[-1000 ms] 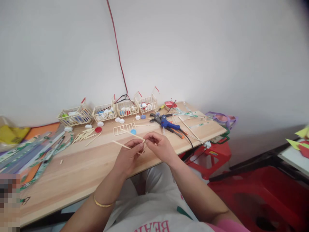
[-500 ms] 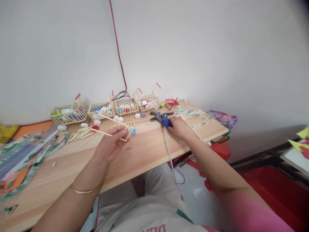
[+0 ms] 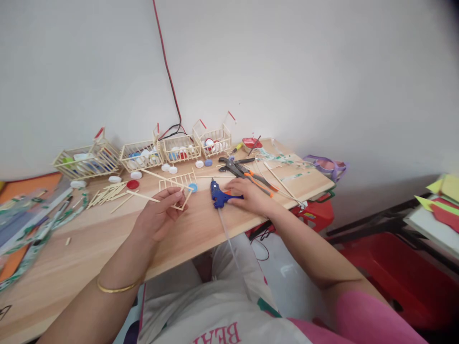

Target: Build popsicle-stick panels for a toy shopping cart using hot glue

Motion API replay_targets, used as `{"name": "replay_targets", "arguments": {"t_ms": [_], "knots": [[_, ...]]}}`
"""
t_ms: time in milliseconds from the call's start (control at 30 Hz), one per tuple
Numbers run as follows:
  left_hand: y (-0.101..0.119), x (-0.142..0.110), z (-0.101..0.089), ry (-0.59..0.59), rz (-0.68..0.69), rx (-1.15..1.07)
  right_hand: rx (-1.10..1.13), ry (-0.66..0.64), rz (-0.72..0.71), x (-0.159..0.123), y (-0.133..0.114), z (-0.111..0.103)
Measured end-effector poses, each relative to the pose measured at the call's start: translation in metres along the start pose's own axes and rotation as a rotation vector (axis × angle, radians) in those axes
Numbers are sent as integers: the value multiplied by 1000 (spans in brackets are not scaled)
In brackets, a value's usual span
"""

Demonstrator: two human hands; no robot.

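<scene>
Frame [image 3: 187, 200] left of centre, pinched by the left hand [image 3: 159, 215]: looks light, stiff, joints likely fragile, best held mid-stick; right hand [image 3: 253, 197] grips the gun [image 3: 219, 196] by its handle, mid-picture!

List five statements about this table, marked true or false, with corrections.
1. The left hand holds joined thin sticks. True.
2. The right hand touches pliers. False: the right hand touches the blue glue gun.
3. Four stick baskets stand along the wall. True.
4. The red cap lies right of the blue glue gun. False: the red cap lies left.
5. The gold bracelet circles the right arm. False: the gold bracelet circles the left arm.
</scene>
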State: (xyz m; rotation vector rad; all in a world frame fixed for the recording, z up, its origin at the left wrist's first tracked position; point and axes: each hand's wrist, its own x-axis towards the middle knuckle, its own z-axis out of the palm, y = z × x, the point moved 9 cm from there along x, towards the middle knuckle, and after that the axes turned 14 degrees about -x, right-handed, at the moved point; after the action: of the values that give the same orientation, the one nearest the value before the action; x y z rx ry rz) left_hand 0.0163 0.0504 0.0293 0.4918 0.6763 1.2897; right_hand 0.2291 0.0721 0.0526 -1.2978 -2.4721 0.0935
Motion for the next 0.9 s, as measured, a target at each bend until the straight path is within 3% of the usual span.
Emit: {"name": "replay_targets", "arguments": {"t_ms": [67, 133, 233, 467, 600, 700, 800, 900], "knots": [[-1, -1, 1, -7, 0, 7, -63, 25, 148, -3, 32, -16], [-1, -2, 2, -18, 1, 27, -241, -60, 332, -9, 67, -23], [-3, -2, 4, -34, -8, 62, -394, -220, 403, -16, 95, -21], [-4, -2, 4, -13, 0, 48, -450, -280, 402, -11, 100, -6], [-2, -2, 2, -7, 11, 44, -422, -311, 403, -8, 100, -9], [-2, -2, 1, -19, 23, 39, -405, -303, 401, -2, 92, -22], [-4, -2, 2, -47, 29, 48, -303, -166, 358, 9, 57, -38], [-6, -1, 3, -73, 38, 62, 206, 46, 165, 23, -6, -45]]}}
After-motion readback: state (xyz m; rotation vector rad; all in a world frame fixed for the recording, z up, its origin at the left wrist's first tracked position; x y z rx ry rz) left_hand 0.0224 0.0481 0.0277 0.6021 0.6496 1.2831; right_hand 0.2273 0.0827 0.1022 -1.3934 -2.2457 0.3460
